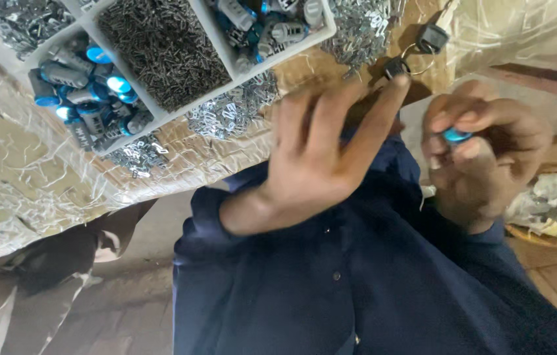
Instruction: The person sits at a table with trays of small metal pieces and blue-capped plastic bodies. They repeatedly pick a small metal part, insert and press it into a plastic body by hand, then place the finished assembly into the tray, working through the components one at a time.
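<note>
1. Near the table's (22, 164) front edge, in the head view, we hold our left hand (321, 154) up with fingers spread and stretched, gripping nothing, its fingertips close to a small dark part with a wire ring (398, 66).
2. Our right hand (489, 154) keeps its fingers curled tight around a small blue-capped piece (456, 135), off the table's right end.
3. We judge this as a fitting step: one piece gripped, the other hand reaching for another.
4. Next calls for a fine pinch on that part.
5. At the table's back sits a white divided tray (222, 49) of grey-blue parts (88, 98) and metal pins (160, 46).
</note>
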`<state>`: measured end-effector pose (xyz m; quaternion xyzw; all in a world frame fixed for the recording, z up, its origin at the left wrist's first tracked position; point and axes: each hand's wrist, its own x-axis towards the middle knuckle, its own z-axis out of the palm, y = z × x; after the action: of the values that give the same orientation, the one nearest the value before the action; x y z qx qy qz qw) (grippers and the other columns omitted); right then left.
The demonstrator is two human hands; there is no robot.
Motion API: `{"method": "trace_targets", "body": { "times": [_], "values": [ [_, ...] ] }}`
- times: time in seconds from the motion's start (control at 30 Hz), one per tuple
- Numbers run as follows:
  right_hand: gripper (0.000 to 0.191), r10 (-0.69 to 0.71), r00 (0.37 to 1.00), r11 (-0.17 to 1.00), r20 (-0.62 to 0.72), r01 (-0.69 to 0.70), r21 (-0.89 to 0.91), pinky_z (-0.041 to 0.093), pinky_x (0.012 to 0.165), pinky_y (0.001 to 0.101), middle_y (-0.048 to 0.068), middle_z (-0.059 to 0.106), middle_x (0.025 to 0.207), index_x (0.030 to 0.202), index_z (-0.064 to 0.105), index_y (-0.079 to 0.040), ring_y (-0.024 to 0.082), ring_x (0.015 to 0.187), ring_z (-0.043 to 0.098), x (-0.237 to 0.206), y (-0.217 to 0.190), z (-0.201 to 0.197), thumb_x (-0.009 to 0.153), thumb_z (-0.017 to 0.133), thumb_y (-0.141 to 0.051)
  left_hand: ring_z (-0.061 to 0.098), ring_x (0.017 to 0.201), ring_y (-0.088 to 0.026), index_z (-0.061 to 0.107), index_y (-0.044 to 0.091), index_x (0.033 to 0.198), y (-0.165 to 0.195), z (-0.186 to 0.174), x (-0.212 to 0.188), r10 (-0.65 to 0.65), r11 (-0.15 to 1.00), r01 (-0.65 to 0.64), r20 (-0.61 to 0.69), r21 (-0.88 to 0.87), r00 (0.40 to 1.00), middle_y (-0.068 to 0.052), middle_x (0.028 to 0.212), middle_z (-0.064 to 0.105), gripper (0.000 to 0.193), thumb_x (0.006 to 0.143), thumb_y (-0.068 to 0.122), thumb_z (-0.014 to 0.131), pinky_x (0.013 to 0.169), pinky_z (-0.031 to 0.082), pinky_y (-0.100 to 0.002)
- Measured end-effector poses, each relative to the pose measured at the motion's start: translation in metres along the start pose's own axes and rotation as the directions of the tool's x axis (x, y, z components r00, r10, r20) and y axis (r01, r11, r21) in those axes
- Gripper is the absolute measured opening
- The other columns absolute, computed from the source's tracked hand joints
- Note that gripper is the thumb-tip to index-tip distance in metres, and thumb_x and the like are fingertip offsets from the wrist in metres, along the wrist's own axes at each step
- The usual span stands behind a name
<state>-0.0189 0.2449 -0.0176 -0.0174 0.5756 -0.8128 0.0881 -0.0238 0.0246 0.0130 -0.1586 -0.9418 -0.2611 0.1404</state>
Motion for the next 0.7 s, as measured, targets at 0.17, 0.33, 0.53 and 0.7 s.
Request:
{"method": "trace_targets", "body": {
  "times": [0.17, 0.33, 0.53, 0.7],
  "values": [
    [0.015, -0.051, 0.997, 0.996, -0.064, 0.046, -0.079, 0.051, 0.051, 0.0220, 0.016, 0.071, 0.092, 0.118, 0.068, -0.005, 0.017, 0.065, 0.063, -0.009, 0.003, -0.015, 0.105, 0.073, -0.011, 0.063, 0.103, -0.023, 0.068, 0.003, 0.116, -0.008, 0.017, 0.015, 0.013, 0.971, -0.023, -0.044, -0.239, 0.999, -0.008, 0.122, 0.058, 0.020, 0.100, 0.011, 0.078, 0.084, 0.059, -0.034],
    [0.017, 0.194, 0.966, 0.979, 0.172, -0.202, 0.033, 0.059, 0.059, 0.0246, 0.019, 0.070, 0.101, 0.118, 0.066, -0.002, 0.019, 0.081, 0.070, -0.008, 0.014, 0.018, 0.102, 0.071, -0.007, 0.066, 0.069, -0.016, 0.058, 0.002, 0.107, -0.029, -0.019, -0.051, -0.534, -0.160, 0.057, 0.135, -0.985, 0.835, -0.003, 0.090, 0.058, 0.030, 0.093, 0.018, 0.080, 0.062, 0.063, -0.029],
    [0.016, 0.459, 0.741, 0.845, 0.490, -0.534, 0.017, 0.064, 0.075, 0.0234, 0.017, 0.069, 0.114, 0.114, 0.059, 0.002, 0.020, 0.103, 0.075, -0.004, 0.039, 0.069, 0.101, 0.068, 0.004, 0.058, 0.071, -0.010, 0.064, 0.004, 0.106, -0.033, -0.042, -0.116, -0.452, 0.432, 0.257, 0.040, -0.864, 0.891, -0.004, 0.092, 0.058, 0.024, 0.094, 0.012, 0.084, 0.055, 0.046, -0.026],
    [0.024, 0.541, 0.478, 0.775, 0.691, -0.602, -0.191, 0.068, 0.077, 0.0257, 0.016, 0.077, 0.105, 0.111, 0.060, 0.003, 0.015, 0.094, 0.079, 0.006, 0.030, 0.086, 0.095, 0.077, -0.003, 0.061, 0.074, -0.016, 0.072, 0.007, 0.106, -0.064, -0.088, -0.080, 0.065, 0.544, 0.175, 0.249, -0.820, 0.966, -0.002, 0.090, 0.071, 0.024, 0.084, 0.008, 0.083, 0.062, 0.050, -0.031]
  ]
}}
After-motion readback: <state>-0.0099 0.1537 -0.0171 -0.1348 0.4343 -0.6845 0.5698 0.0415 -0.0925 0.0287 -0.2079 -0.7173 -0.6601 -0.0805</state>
